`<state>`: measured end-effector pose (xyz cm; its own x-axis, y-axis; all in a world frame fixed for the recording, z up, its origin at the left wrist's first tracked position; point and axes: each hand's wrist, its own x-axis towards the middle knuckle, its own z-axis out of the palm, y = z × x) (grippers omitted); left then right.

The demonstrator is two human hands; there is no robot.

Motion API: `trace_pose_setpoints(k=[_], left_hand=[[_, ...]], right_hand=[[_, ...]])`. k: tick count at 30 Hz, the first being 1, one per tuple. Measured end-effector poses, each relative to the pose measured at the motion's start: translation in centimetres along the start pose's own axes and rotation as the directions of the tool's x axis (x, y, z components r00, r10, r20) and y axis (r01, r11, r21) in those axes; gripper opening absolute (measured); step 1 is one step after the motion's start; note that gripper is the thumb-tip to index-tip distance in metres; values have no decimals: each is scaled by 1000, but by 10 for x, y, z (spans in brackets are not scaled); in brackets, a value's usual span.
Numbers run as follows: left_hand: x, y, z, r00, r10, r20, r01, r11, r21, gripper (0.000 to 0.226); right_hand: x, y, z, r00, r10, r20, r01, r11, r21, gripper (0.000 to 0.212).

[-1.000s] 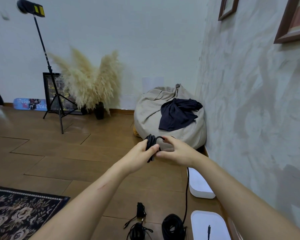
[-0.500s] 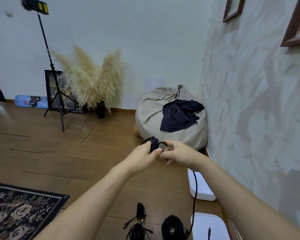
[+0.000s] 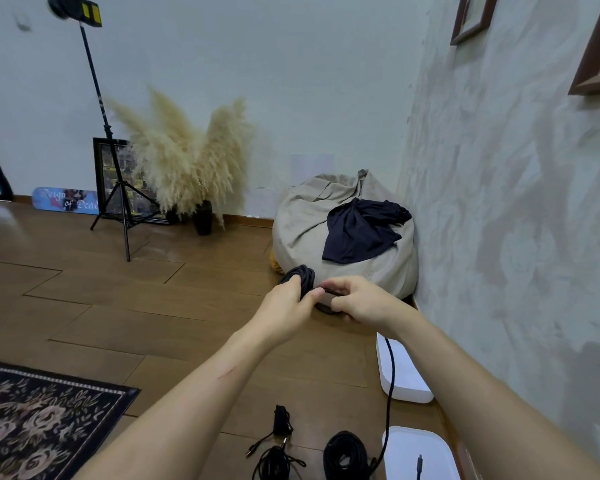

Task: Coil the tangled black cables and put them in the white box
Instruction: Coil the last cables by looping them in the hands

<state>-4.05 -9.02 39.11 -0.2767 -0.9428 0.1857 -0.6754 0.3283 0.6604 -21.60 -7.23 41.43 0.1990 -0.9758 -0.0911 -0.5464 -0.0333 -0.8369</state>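
Observation:
My left hand grips a coiled bundle of black cable held up in front of me. Right beside it, my right hand pinches a loop of the same cable. The loose tail hangs from my right hand down to the floor. The white box sits at the bottom right with a cable end lying in it. Its white lid lies further along the wall. On the floor by the box rest a large black coil, a smaller tangled cable and a small black bundle.
A beige beanbag with a dark cloth on it fills the corner just behind my hands. The wall runs close on the right. A patterned rug lies at the lower left. A tripod stand and pampas grass vase stand at the back.
Both hands sank slightly and the view tilted. My right hand turned over, bringing another turn of cable round the bundle; the hanging tail swung right, over the lid.

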Motion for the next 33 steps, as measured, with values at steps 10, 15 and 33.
trace_pose_setpoints(k=[10,15,33], left_hand=[[3,-2,9,996,-46,-80,47,999,16,40],[5,-1,12,986,-78,-147,80,997,10,40],[7,-6,11,964,-101,-246,113,993,35,36]], right_hand=[[-3,2,-2,998,40,-41,-48,974,-222,49],[-4,-2,-6,997,55,-56,-71,939,-335,39],[-23,-2,-17,884,405,233,-374,912,-168,14]])
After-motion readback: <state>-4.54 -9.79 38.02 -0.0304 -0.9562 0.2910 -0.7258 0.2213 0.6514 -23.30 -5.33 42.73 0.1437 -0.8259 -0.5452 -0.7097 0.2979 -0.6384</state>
